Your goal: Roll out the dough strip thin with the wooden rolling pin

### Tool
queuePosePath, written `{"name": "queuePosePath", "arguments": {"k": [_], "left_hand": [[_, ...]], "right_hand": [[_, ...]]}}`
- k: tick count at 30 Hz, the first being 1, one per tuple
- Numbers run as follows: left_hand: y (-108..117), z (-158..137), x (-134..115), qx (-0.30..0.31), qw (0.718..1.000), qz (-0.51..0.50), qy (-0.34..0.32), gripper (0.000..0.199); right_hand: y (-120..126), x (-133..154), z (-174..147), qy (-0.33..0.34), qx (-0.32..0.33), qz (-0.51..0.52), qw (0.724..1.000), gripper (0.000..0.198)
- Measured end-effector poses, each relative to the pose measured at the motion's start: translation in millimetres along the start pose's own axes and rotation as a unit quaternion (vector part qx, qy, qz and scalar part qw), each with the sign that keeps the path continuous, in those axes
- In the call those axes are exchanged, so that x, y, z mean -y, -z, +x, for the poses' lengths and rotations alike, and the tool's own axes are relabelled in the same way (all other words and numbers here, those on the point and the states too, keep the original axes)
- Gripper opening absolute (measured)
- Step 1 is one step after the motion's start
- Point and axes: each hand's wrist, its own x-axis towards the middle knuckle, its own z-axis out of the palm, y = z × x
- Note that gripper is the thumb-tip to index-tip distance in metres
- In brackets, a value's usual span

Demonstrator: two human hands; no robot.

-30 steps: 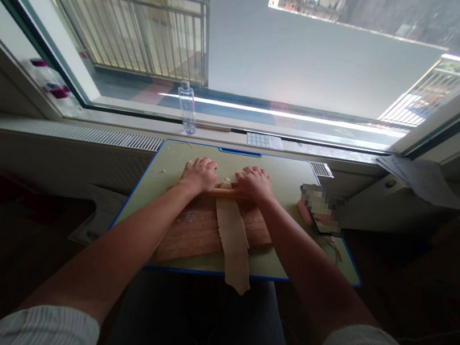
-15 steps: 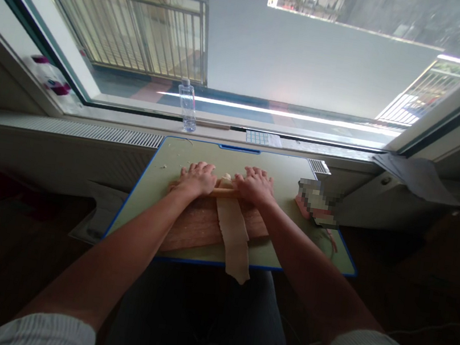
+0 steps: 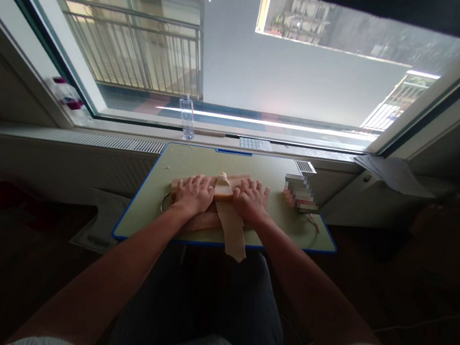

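Note:
A pale strip of dough (image 3: 231, 231) lies across a wooden cutting board (image 3: 206, 222), its near end hanging over the table's front edge. Across the dough rests a rolling pin (image 3: 223, 197), visible only between my hands. My left hand (image 3: 195, 193) is on the pin's left part, fingers curved forward over it. On the right part, my right hand (image 3: 251, 199) bears down the same way. Both palms hide the pin's ends. The far end of the dough is bunched up beyond the pin.
The light green table (image 3: 290, 230) has a blue rim. A blurred-out object (image 3: 299, 193) lies at its right side. A clear bottle (image 3: 187, 117) stands on the windowsill, and another bottle (image 3: 67, 95) is at the far left. Papers (image 3: 390, 170) lie on the right.
Both hands and the rolling pin have moved nearer to me along the board, showing more dough beyond the pin. The camera view has tilted up a little.

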Motion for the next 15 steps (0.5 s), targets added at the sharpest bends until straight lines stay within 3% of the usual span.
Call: {"name": "queuePosePath", "arguments": {"k": [7,15], "left_hand": [[3.5,0.7,-1.4,0.013,1.0,0.004,0.002,0.059],[-0.4,39.6,6.5,0.051,0.999,-0.014,0.002,0.063]], "right_hand": [[2.5,0.7,-0.5,0.002,0.011,-0.001,1.0,0.056],[1.1,-2.1,32.3,0.031,0.018,-0.023,0.999,0.05]]}}
